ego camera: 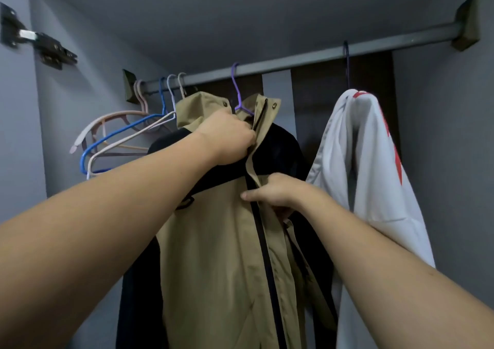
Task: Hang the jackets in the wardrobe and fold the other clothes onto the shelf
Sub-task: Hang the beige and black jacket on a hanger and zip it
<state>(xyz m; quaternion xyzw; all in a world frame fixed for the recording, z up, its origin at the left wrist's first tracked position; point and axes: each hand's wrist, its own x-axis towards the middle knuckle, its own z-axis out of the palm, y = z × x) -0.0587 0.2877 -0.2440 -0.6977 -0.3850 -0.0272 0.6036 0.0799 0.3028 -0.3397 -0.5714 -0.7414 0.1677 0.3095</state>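
While the tan jacket (pixel 227 241) hangs on the purple hanger (pixel 239 94) on the rail (pixel 307 58), step looks like tidying its front. Left hand (pixel 227 137) grips the collar edge up top; right hand (pixel 272 192) pinches the placket just below. Next: probably let go, clear both hands. Tan with black shoulders, dark zip strip, snap studs. White jacket (pixel 369 161) hangs right of the right hand.

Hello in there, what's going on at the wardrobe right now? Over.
Left hand grips tan jacket near collar. Right hand pinches its front edge. Jacket on purple hanger, hooked on rail. White garment hangs close on the right.
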